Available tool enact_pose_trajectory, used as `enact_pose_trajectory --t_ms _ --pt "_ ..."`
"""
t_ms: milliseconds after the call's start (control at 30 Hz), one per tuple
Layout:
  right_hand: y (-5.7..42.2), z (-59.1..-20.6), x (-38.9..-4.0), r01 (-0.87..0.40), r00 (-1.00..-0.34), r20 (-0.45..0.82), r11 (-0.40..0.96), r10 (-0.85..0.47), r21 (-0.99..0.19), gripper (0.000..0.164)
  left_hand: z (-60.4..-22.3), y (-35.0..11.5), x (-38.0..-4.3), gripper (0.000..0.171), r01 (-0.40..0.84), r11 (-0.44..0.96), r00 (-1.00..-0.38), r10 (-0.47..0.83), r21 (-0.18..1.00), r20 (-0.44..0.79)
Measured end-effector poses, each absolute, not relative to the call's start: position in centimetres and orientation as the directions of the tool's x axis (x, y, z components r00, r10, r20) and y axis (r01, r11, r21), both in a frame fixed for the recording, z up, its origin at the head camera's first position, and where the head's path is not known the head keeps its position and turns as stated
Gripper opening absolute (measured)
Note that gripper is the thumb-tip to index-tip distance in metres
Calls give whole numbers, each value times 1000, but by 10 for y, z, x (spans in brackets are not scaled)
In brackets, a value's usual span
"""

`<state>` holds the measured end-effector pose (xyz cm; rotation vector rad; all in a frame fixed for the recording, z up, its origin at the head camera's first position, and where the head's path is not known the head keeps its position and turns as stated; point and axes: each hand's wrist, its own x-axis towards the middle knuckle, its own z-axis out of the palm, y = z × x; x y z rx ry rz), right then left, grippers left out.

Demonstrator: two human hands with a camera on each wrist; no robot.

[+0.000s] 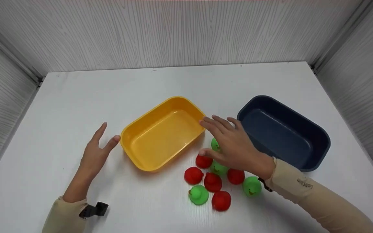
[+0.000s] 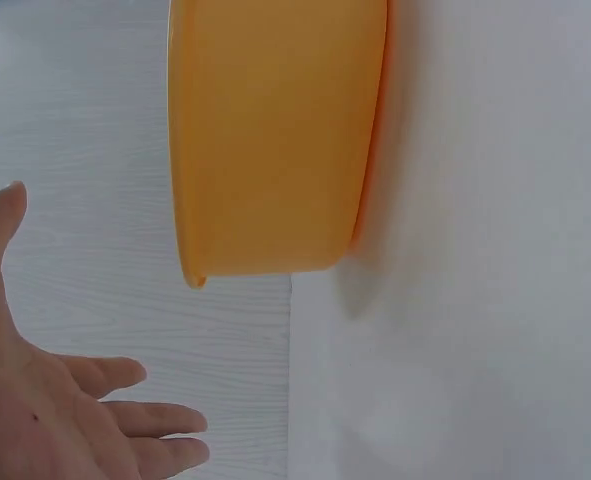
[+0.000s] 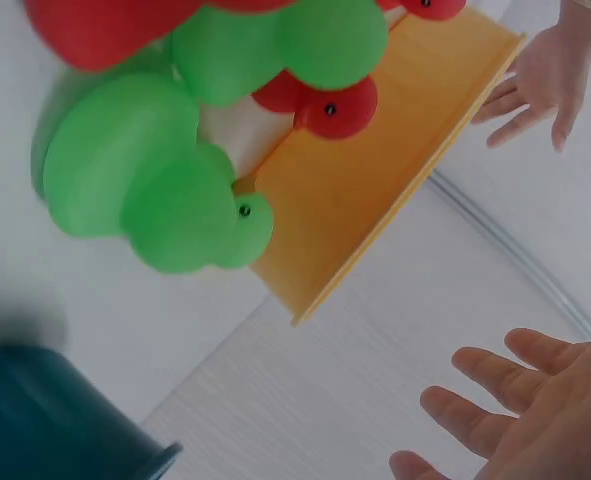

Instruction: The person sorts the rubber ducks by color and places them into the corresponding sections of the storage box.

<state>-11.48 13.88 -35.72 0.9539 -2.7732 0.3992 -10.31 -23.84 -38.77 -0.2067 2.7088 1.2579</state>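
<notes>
A yellow basin (image 1: 160, 136) sits tilted in outline at the middle of the white table, with nothing inside it. Just left of its rim is my left hand (image 1: 94, 155), thumb and fingers spread, holding nothing. My right hand (image 1: 231, 144) hovers with spread fingers over the gap between the yellow basin and a navy blue basin (image 1: 280, 136); its fingertips overlap the yellow rim in the head view. Beneath and in front of it lie several red rubber ducks (image 1: 221, 200) and green rubber ducks (image 1: 198, 194), some partly hidden by the hand.
The white table (image 1: 108, 87) ends at a wood-grain back panel (image 1: 173, 35), with side panels at left and right. The navy basin stands at the right, close to my right forearm. A black wrist strap (image 1: 93, 209) is on the left sleeve.
</notes>
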Motion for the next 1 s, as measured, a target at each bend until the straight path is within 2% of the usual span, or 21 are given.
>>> enact_pose_trajectory --t_ms 167,333,600,800,1000 --pt "133 -364 -107 -627 -778 239 740 -581 -244 66 -395 -231 -98 75 -214 528 -976 -94 822 -194" --pt "130 -372 -101 -642 -763 165 705 -625 -300 61 -401 -228 -95 68 -285 433 -959 -135 855 -251" --pt "130 -375 -99 -627 -737 54 651 -673 -428 62 -410 -229 -91 69 -324 420 -946 -133 848 -295" --pt "130 -373 -101 -654 -695 -23 645 -719 -395 60 -415 -228 -90 67 -322 385 -947 -114 865 -302" --pt "128 -372 -103 -644 -680 -112 663 -725 -380 54 -419 -222 -92 64 -309 374 -951 -103 875 -291"
